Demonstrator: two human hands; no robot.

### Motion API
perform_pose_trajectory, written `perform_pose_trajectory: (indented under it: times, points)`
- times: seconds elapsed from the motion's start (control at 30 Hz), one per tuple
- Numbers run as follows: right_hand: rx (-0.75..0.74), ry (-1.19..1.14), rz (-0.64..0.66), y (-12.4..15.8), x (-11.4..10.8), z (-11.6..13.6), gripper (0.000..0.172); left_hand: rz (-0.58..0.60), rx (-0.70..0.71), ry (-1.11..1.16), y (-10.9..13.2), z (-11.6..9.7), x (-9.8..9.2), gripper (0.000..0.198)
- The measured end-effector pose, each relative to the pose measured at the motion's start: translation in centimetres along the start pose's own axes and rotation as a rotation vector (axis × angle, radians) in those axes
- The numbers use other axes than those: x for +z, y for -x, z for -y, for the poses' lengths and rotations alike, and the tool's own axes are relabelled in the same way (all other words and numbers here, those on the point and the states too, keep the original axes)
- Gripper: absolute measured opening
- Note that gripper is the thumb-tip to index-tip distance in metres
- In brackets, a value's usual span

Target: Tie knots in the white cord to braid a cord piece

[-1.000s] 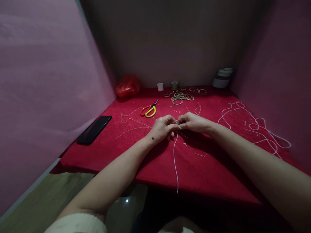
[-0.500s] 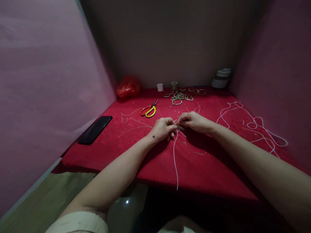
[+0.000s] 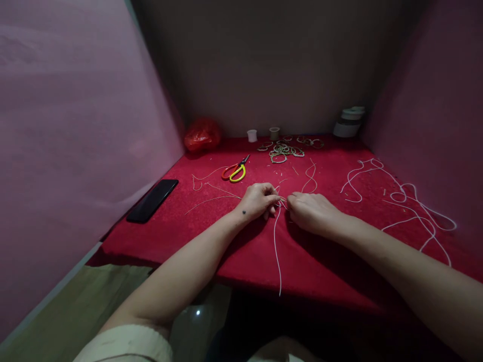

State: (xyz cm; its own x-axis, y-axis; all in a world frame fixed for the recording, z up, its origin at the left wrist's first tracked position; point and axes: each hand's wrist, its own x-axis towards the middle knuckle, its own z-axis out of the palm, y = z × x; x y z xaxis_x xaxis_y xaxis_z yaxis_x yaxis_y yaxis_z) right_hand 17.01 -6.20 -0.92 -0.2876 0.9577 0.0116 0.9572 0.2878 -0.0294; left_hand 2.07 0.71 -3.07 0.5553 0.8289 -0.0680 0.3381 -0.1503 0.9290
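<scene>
Fingers of both hands pinch the white cord (image 3: 276,236), which trails over the red table's near edge (image 3: 302,294).

We sit at low table with deep red velvety cloth (image 3: 245,251), boxed in by walls. Pale pink matte wall (image 3: 75,115) slants along left; darker pink wall (image 3: 433,100) closes right. Dull grey-brown wall (image 3: 264,65) stands far, in shadow. Olive-green smooth floor (image 3: 68,311) shows near left, under table edge. We see dim light, small bright glint (image 3: 197,312) on floor near us.
</scene>
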Motion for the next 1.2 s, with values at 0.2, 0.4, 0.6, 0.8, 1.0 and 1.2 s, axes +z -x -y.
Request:
perform_pose_trajectory:
  times: [0.2, 0.4, 0.6, 0.8, 1.0, 1.2]
  points:
    - [-0.067, -0.602, 0.145, -0.2, -2.0, -3.3, 0.008, 0.035, 0.006, 0.006, 0.2, 0.1, -0.3, 0.008]
    - [-0.028, -1.657, -0.019, -0.6, -1.2, -4.6, 0.016, 0.129, -0.012, 0.022, 0.7, -0.9, -1.0, 0.024]
    - [0.096, -1.917, -0.160, -1.8, 0.6, -4.4, 0.018, 0.167, -0.014, 0.094, 0.8, -1.0, -1.1, 0.020]
    - [0.233, -1.338, -0.257, -1.5, -0.1, -5.8, 0.010, 0.164, -0.043, 0.120, 0.7, -0.6, -1.0, 0.012]
    - [0.168, -0.874, 0.008, -0.8, -1.6, -7.5, 0.021, 0.134, -0.031, 0.018, 0.9, -0.6, -1.0, 0.002]
    - [0.053, -0.605, 0.230, -0.3, -2.6, -9.1, 0.016, 0.110, -0.004, -0.039, 1.1, -0.8, -1.1, 0.005]
